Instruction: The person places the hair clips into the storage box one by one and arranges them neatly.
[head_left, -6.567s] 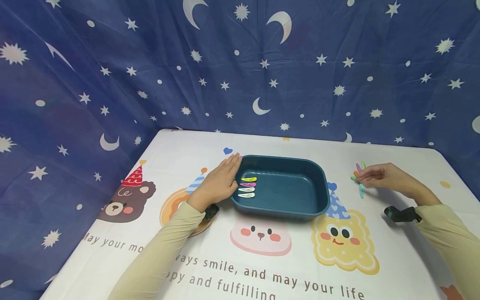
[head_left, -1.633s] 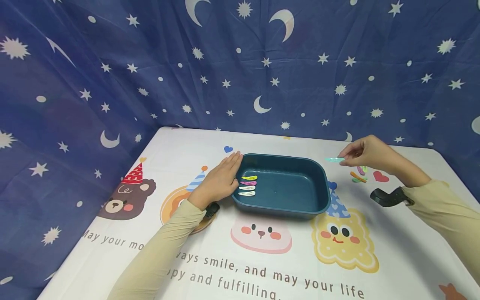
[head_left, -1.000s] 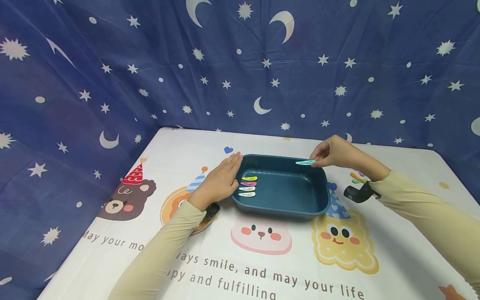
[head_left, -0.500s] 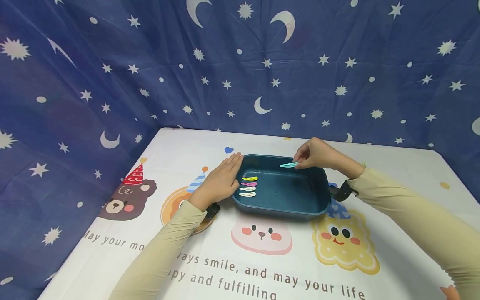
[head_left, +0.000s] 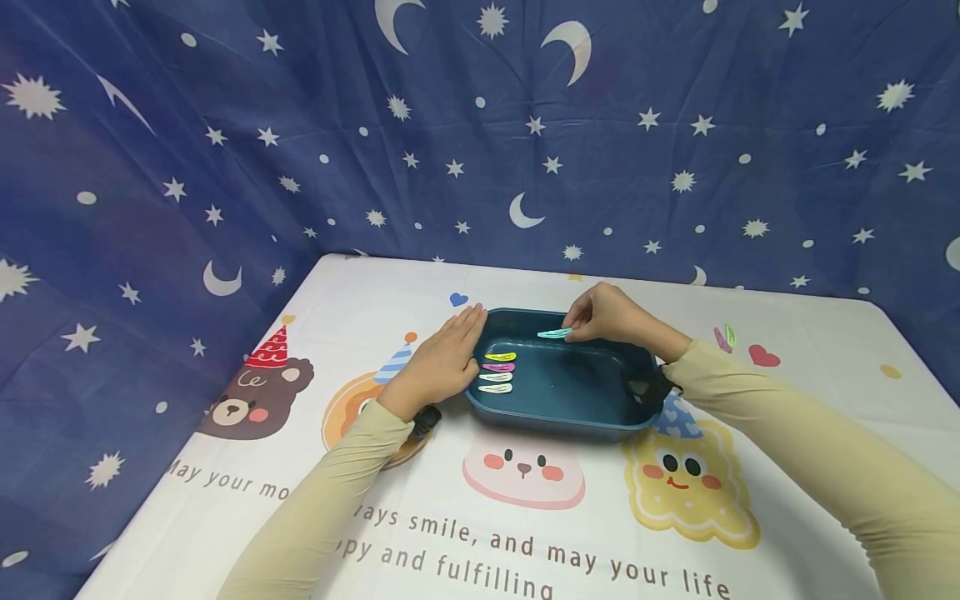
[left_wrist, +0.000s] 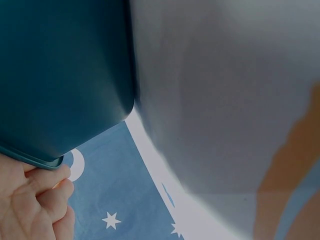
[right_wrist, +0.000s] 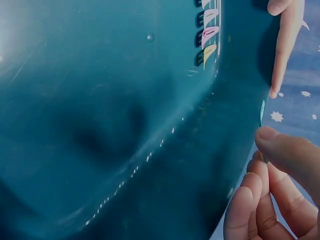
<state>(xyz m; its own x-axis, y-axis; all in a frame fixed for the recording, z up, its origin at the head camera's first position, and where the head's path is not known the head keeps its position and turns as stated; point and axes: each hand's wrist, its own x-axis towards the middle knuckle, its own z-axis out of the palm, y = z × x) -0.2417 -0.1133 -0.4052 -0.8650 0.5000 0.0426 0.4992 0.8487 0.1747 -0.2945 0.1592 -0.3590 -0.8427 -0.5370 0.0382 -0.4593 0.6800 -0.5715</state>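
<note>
A deep teal plastic basin (head_left: 555, 421) stands mid-table in the head view. On its floor at the left lie a yellow hair clip (head_left: 500, 357), a pink hair clip (head_left: 498, 367) and two white hair clips (head_left: 496, 388) in a column. My right hand (head_left: 611, 315) pinches a turquoise hair clip (head_left: 555, 333) between thumb and fingertips above the basin's back part. In the right wrist view that clip (right_wrist: 262, 114) is seen edge-on. My left hand (head_left: 442, 360) rests against the basin's left rim with its fingers straight and together.
A purple hair clip (head_left: 722, 339) and a green hair clip (head_left: 731, 335) lie on the printed white tablecloth (head_left: 817, 333), right of the basin. My right forearm (head_left: 795, 433) covers the cloth nearer me. A blue starry curtain (head_left: 420, 192) hangs behind the table.
My right hand has picked up the turquoise clip from the pile at the right and carried it leftward over the basin. My left hand has stayed at the left rim.
</note>
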